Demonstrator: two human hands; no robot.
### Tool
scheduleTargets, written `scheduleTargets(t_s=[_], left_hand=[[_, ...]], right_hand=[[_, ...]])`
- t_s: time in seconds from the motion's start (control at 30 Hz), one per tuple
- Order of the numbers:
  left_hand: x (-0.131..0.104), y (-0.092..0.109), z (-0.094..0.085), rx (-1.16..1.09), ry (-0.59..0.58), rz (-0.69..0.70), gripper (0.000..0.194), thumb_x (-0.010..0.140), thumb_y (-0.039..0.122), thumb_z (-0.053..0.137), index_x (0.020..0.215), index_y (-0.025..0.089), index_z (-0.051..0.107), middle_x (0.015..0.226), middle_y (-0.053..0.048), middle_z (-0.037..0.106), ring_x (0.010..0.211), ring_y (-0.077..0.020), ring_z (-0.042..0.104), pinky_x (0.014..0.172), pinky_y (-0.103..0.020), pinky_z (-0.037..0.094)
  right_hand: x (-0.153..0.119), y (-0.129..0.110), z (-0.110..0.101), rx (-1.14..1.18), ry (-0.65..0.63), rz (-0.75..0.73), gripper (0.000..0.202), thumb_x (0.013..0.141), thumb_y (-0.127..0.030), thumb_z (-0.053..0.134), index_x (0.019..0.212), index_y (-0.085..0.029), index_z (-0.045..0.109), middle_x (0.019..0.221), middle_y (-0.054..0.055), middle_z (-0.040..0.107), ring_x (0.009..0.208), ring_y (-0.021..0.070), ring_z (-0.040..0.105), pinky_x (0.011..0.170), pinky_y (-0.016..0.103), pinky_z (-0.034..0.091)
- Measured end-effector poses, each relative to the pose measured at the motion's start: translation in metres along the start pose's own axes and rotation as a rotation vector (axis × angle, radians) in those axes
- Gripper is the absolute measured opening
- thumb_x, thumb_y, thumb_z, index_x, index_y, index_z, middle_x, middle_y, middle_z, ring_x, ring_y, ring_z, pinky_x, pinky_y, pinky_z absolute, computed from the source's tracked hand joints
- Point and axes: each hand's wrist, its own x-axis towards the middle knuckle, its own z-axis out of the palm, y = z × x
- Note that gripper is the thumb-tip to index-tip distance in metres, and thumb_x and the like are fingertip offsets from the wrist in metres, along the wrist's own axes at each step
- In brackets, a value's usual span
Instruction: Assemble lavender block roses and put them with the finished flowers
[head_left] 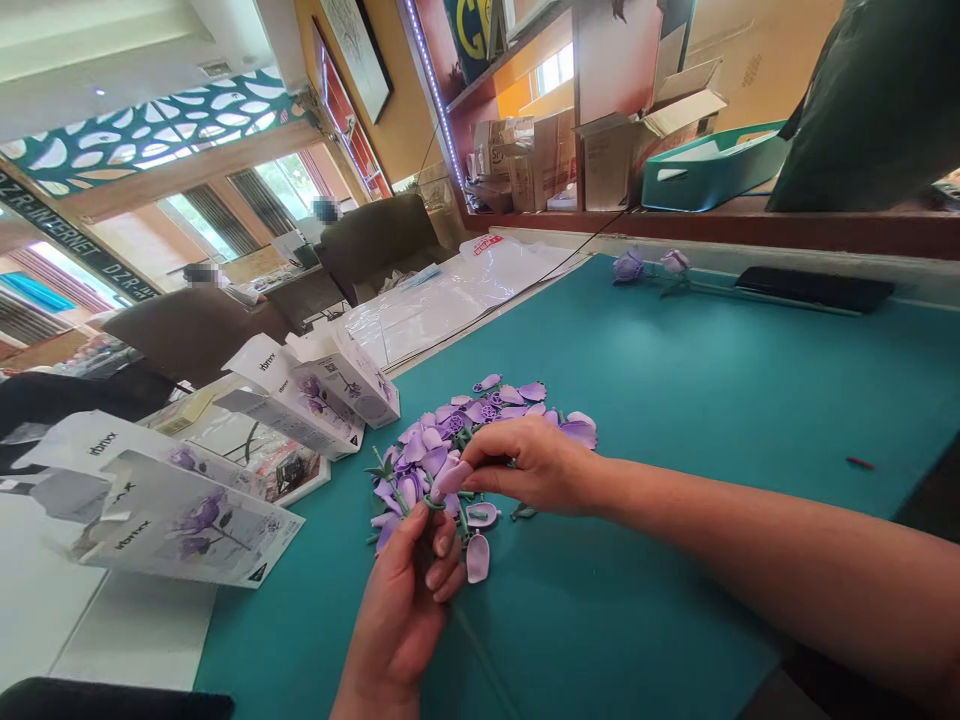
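My left hand is closed around a green plastic flower stem near its top; the stem runs down toward the bottom of the view. Between the thumb and fingers of my right hand is a light purple plastic petal, touching the stem's top end. Behind and beneath both hands lies a heap of loose purple petals and green parts. A single pale petal rests just right of my left hand's fingers.
Opened white flower boxes stand at the left. Two purple flowers on stems and a black phone-like slab lie at the back of the green mat. A small red piece is at the right. People sit in the background.
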Motion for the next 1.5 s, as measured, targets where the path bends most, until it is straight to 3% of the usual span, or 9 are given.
scheduleTargets(t_s=[0.13, 0.3, 0.43, 0.63, 0.9, 1.5], left_hand=[[0.0002, -0.0007, -0.0009, -0.007, -0.001, 0.003, 0.025, 0.073, 0.033, 0.07, 0.064, 0.012, 0.059, 0.052, 0.007, 0.044, 0.037, -0.0001, 0.027, 0.034, -0.014, 0.026], [0.0001, 0.0004, -0.0015, -0.004, -0.033, 0.016, 0.026, 0.071, 0.031, 0.072, 0.061, 0.013, 0.057, 0.052, 0.007, 0.044, 0.036, 0.0, 0.026, 0.033, -0.013, 0.026], [-0.0012, 0.0006, -0.0017, -0.025, -0.05, 0.03, 0.027, 0.07, 0.03, 0.073, 0.059, 0.014, 0.054, 0.052, 0.007, 0.045, 0.036, -0.0002, 0.025, 0.033, -0.013, 0.026], [-0.0026, 0.0024, -0.0006, -0.039, -0.066, 0.023, 0.028, 0.073, 0.03, 0.071, 0.058, 0.014, 0.052, 0.052, 0.007, 0.044, 0.037, -0.0005, 0.025, 0.034, -0.013, 0.027], [-0.0028, 0.0007, -0.0025, -0.036, -0.066, 0.029, 0.029, 0.068, 0.03, 0.075, 0.056, 0.014, 0.053, 0.052, 0.007, 0.045, 0.037, -0.0005, 0.026, 0.034, -0.013, 0.026], [-0.0043, 0.0, -0.0005, -0.047, -0.049, 0.032, 0.026, 0.071, 0.029, 0.073, 0.063, 0.016, 0.052, 0.053, 0.008, 0.042, 0.037, -0.0006, 0.027, 0.034, -0.013, 0.026]], right_hand=[[-0.0002, -0.0009, 0.0011, 0.013, 0.007, 0.03, 0.014, 0.083, -0.027, 0.063, 0.077, -0.015, 0.065, 0.063, -0.003, 0.062, 0.057, 0.007, 0.05, 0.052, 0.018, 0.033], [-0.0004, -0.0013, -0.0003, 0.052, -0.024, -0.034, 0.021, 0.086, -0.033, 0.059, 0.08, -0.014, 0.068, 0.068, 0.0, 0.064, 0.061, 0.0083, 0.055, 0.056, 0.019, 0.037], [-0.0001, -0.0025, -0.0034, 0.127, -0.006, -0.098, 0.016, 0.085, -0.029, 0.061, 0.087, -0.017, 0.071, 0.075, 0.001, 0.066, 0.066, 0.0086, 0.056, 0.06, 0.019, 0.04], [0.0006, -0.0047, -0.0057, 0.181, 0.021, -0.068, 0.011, 0.083, -0.026, 0.064, 0.083, -0.016, 0.071, 0.071, 0.0, 0.065, 0.064, 0.0087, 0.056, 0.059, 0.02, 0.041], [0.0005, -0.0049, -0.0046, 0.162, 0.016, -0.058, 0.012, 0.082, -0.025, 0.065, 0.083, -0.015, 0.07, 0.073, 0.001, 0.067, 0.065, 0.0089, 0.058, 0.059, 0.019, 0.041], [0.0002, -0.0067, -0.004, 0.123, 0.02, -0.079, 0.009, 0.083, -0.022, 0.063, 0.082, -0.015, 0.07, 0.074, 0.001, 0.066, 0.064, 0.0085, 0.058, 0.058, 0.019, 0.041]])
